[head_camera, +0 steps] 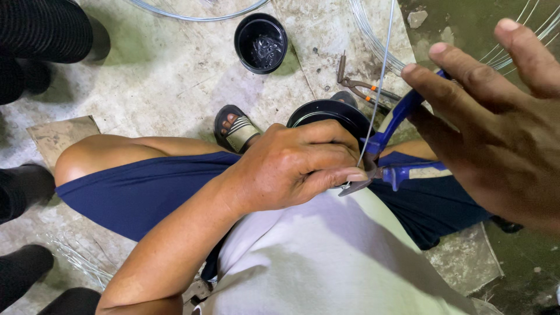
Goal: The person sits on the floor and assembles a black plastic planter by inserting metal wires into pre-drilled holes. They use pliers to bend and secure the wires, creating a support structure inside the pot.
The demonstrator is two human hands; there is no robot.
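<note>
Head view, looking down at a seated person's lap. Landmark: blue-handled pliers (389, 153), held over the lap in front of the white shirt (326, 256).

Left hand (291, 166) sits just left of the pliers, fingers curled closed, thumb and fingertips pinching at the pliers' nose where a thin wire (380, 76) comes down. Exact contact between fingers and wire is hidden; cannot tell if it grips the wire or the jaws.

Right hand (496, 122) is at the right of the pliers, fingers spread open and extended; forefinger tip lies against the upper blue handle, not wrapped around it.

The wire runs straight up from the pliers' nose toward the top edge.

Just behind the pliers, partly covered by the left hand: a round black spool (329, 114). Above the pliers on the floor: a second pair of pliers, rusty with orange marks (364, 87). Well up-left of the pliers: black cup (261, 42) with small dark metal bits inside. Left of the spool: a sandalled foot (236, 129). Blue shorts (140, 189) cover the thigh left of the pliers. Wire coils (525, 41) lie up-right.
</note>
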